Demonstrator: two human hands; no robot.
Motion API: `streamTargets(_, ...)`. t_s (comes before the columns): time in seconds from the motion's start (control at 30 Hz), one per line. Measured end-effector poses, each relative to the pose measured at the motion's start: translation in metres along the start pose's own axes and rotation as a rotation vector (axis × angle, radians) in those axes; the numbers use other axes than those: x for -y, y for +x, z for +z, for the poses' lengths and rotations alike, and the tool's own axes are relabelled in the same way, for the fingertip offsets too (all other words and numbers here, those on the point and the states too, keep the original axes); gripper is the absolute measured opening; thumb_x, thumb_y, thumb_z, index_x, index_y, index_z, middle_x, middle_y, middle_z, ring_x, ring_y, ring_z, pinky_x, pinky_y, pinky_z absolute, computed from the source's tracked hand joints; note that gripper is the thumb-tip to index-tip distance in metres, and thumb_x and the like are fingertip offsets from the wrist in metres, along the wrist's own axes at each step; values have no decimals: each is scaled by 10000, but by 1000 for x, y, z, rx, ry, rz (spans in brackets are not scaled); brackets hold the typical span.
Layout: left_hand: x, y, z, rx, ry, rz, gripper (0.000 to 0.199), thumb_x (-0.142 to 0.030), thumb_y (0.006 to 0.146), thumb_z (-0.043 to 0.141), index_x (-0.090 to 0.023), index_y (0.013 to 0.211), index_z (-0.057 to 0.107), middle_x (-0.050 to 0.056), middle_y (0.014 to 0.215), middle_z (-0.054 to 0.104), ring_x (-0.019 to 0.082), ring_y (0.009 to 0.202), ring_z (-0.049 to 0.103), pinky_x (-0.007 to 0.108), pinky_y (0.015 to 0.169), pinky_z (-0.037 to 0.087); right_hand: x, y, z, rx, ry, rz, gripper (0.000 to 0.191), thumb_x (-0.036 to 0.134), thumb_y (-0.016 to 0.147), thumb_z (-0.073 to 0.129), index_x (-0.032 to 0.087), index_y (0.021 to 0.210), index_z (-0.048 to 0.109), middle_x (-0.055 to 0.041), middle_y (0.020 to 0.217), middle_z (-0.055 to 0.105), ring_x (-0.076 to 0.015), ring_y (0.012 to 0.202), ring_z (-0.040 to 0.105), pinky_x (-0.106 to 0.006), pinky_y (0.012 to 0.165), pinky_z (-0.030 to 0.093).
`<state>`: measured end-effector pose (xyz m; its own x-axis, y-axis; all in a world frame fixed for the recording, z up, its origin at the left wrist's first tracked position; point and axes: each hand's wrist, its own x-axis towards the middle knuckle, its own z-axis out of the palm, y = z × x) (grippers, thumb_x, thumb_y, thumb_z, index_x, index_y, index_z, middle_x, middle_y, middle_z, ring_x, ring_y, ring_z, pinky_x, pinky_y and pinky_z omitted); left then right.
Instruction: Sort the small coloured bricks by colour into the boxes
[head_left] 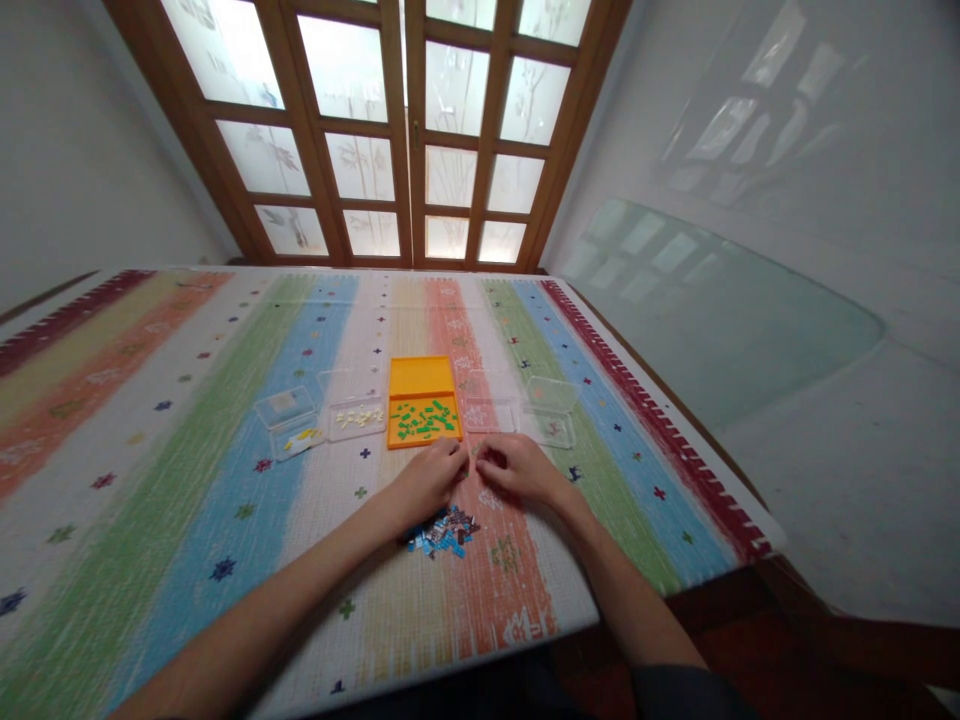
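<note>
Glossy rectangular pieces (pixel 444 532) lie heaped near left hand (pixel 435 472) and right hand (pixel 519 467), fingers curled, their hold unclear

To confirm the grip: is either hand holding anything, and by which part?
Can't tell: anything in the left hand or right hand is too small or hidden.

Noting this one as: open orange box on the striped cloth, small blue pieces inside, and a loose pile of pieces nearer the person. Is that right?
The pieces in the open orange box are green, not blue, as the head view shows; the rest stands.
</note>
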<state>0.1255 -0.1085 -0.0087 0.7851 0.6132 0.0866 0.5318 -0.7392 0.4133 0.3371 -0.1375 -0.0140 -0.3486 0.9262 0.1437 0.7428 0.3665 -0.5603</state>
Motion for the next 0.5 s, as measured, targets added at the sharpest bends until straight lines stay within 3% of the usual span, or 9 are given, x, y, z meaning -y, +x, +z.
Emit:
streamTargets(0.17, -1, -5, 5, -22, 123, 13, 208, 3, 887, 483, -175, 899, 593, 105, 1000, 647, 242, 966, 594, 349, 835, 525, 0, -1, 0, -7, -39, 12, 72, 158, 841, 624, 173, 822, 691, -31, 763, 701, -156, 698, 585, -254, 662, 386)
streamTargets(0.3, 5, -10, 3, -63, 81, 31, 198, -10, 906, 481, -174, 897, 591, 94, 980, 644, 233, 935, 593, 343, 818, 522, 1, -1, 0, 2, -59, 19, 74, 176, 859, 623, 167, 832, 692, -44, 790, 711, -162, 725, 597, -256, 679, 387)
streamTargets(0.5, 33, -3, -24, -225, 1, 17, 127, -76, 916, 551, -185, 921, 616, 69, 948, 640, 233, 942, 590, 349, 829, 505, 5, 0, 0, 25, -74, 31, 90, 171, 854, 612, 169, 851, 702, -42, 799, 711, -167, 739, 602, -261, 696, 387)
